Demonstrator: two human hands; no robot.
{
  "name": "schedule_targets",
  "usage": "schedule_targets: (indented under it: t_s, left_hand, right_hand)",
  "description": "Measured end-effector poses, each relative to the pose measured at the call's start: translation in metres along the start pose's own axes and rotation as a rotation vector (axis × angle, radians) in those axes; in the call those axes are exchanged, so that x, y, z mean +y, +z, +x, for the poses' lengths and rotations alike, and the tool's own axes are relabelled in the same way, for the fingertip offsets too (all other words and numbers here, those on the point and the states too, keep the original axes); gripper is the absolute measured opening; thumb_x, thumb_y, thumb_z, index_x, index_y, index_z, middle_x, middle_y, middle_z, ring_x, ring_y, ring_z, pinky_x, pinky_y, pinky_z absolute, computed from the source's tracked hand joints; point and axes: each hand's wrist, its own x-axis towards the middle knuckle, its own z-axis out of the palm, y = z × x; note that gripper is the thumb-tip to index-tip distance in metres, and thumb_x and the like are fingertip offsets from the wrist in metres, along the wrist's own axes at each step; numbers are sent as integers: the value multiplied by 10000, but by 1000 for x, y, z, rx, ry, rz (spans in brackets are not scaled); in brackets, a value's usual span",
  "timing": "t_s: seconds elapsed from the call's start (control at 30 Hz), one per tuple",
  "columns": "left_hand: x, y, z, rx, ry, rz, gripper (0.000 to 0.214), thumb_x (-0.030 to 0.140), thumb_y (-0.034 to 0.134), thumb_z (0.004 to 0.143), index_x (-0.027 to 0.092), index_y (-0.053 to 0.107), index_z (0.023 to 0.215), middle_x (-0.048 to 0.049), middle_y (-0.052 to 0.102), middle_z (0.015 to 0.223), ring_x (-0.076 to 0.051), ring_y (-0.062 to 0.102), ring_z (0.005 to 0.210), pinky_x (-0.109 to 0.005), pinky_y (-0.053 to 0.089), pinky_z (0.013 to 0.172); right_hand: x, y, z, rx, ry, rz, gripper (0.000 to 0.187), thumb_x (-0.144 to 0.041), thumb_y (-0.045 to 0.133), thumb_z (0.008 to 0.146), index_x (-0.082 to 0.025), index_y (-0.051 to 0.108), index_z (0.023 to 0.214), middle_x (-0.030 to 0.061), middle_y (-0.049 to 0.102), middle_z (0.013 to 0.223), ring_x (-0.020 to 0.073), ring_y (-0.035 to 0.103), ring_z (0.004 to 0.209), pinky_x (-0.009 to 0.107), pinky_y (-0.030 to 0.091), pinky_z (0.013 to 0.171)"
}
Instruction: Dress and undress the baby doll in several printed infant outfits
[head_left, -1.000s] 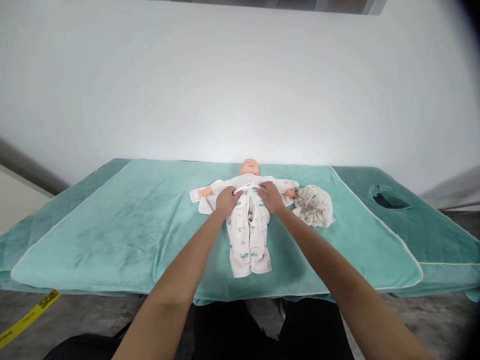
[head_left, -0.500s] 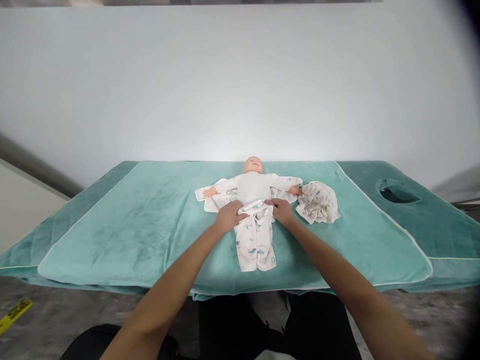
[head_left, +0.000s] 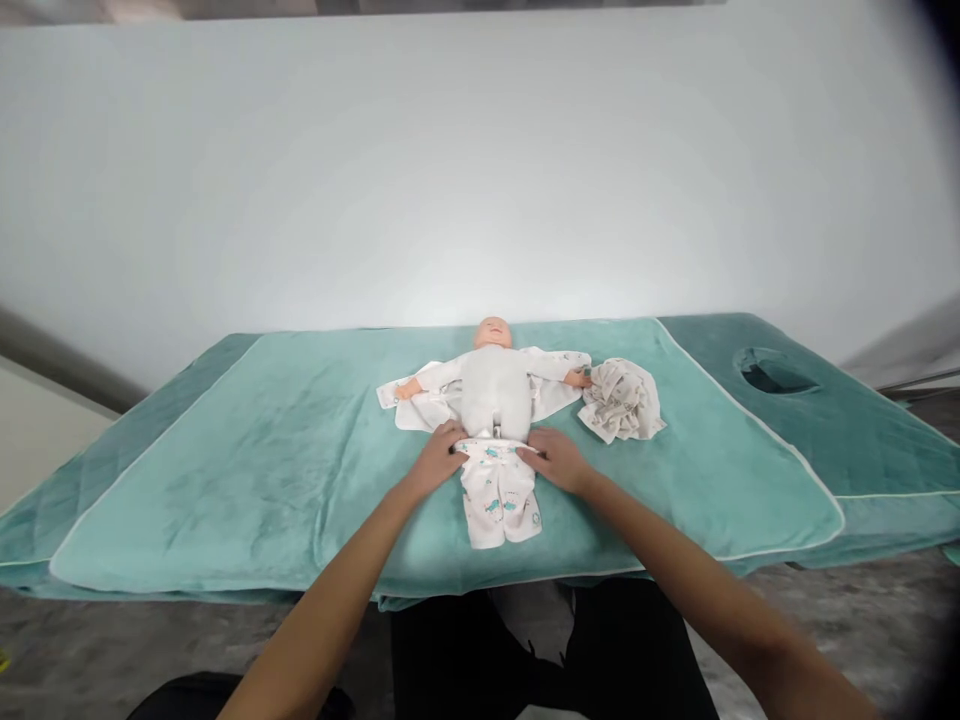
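A baby doll (head_left: 495, 385) lies on its back with its head away from me and its arms spread. White patterned baby pants (head_left: 499, 490) cover its legs, their waistband low on the hips below the bare white cloth torso. My left hand (head_left: 441, 455) grips the waistband at its left side. At the right side, my right hand (head_left: 553, 458) pinches the same waistband. An open white baby shirt (head_left: 427, 408) is under the doll, its sleeves on the doll's arms.
A crumpled pale cloth (head_left: 621, 400) lies just right of the doll's hand. Beneath everything is a green padded bed (head_left: 225, 480) against a white wall, with a face hole (head_left: 776, 372) at its right end.
Both hands have drawn the waistband down toward me, from the waist to the hips, baring more of the lower torso. The camera view has shifted slightly.
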Motion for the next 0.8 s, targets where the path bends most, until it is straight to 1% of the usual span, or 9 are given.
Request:
schedule_targets:
  t_s: [0.07, 0.13, 0.17, 0.23, 0.3, 0.37, 0.5, 0.6, 0.8]
  left_hand:
    - [-8, -3, -10, -96, 71, -48, 157, 278, 663, 772, 201, 646, 908, -68, 600, 1145, -238, 558, 1136, -353, 461, 1022]
    - [-17, 1, -21, -169, 143, -59, 510, 446, 787, 693, 197, 627, 1109, -93, 551, 1254, -285, 513, 1218, -414, 439, 1071]
    - [-22, 6, -26, -182, 172, -41, 706, 510, 840, 618, 192, 592, 1197, -108, 526, 1296, -313, 490, 1251, -444, 427, 1087]
    - [-30, 18, -35, -174, 218, 20, 993, 575, 896, 489, 177, 515, 1315, -142, 479, 1365, -366, 437, 1312, -495, 396, 1117]
    - [-34, 30, -40, -142, 244, 94, 1078, 572, 913, 450, 158, 480, 1346, -174, 448, 1403, -403, 397, 1347, -533, 366, 1136]
    - [-35, 38, -42, -111, 254, 164, 1024, 528, 920, 458, 153, 500, 1314, -182, 460, 1390, -416, 409, 1334, -551, 367, 1129]
    - [-34, 44, -41, -38, 254, 226, 840, 458, 931, 473, 171, 562, 1171, -148, 545, 1266, -385, 498, 1232, -525, 425, 1065]
    - [-34, 46, -44, 4, 283, 236, 749, 472, 923, 523, 169, 566, 1107, -135, 567, 1229, -348, 520, 1193, -487, 435, 1040]
    - [-35, 54, -57, 20, 321, 307, 415, 568, 727, 790, 190, 571, 866, -69, 623, 980, -268, 569, 989, -418, 460, 902]
  right_hand:
    - [2, 1, -11, 3, -20, 27, 370, -518, 496, 944, -225, 549, 723, 44, 635, 866, 210, 599, 848, 357, 457, 797]
    - [4, 3, -23, -16, 8, 21, 338, -551, 594, 880, -219, 616, 939, 70, 657, 1037, 252, 621, 985, 405, 471, 893]
    - [4, 5, -29, -36, 21, 0, 447, -577, 665, 817, -210, 613, 1067, 88, 650, 1121, 283, 613, 1062, 437, 463, 942]
    - [2, 8, -40, -74, 17, -59, 818, -623, 791, 657, -178, 530, 1292, 144, 593, 1295, 358, 544, 1227, 506, 408, 1047]
    - [-2, 13, -46, -91, -3, -102, 1090, -643, 858, 528, -127, 444, 1395, 208, 518, 1391, 415, 455, 1329, 553, 330, 1119]
    - [-8, 17, -47, -78, 4, -107, 1156, -640, 885, 469, -96, 438, 1386, 239, 505, 1384, 434, 436, 1339, 571, 304, 1133]
    - [-16, 19, -39, 1, 107, -61, 897, -531, 901, 525, -152, 519, 1242, 159, 593, 1232, 371, 547, 1191, 524, 396, 1039]
    - [-19, 18, -35, 14, 141, -94, 708, -475, 875, 608, -178, 548, 1161, 114, 619, 1170, 330, 566, 1134, 476, 413, 982]
    - [-20, 24, -41, -46, 145, -177, 285, -413, 724, 828, -196, 597, 963, 48, 656, 983, 234, 601, 959, 381, 405, 902]
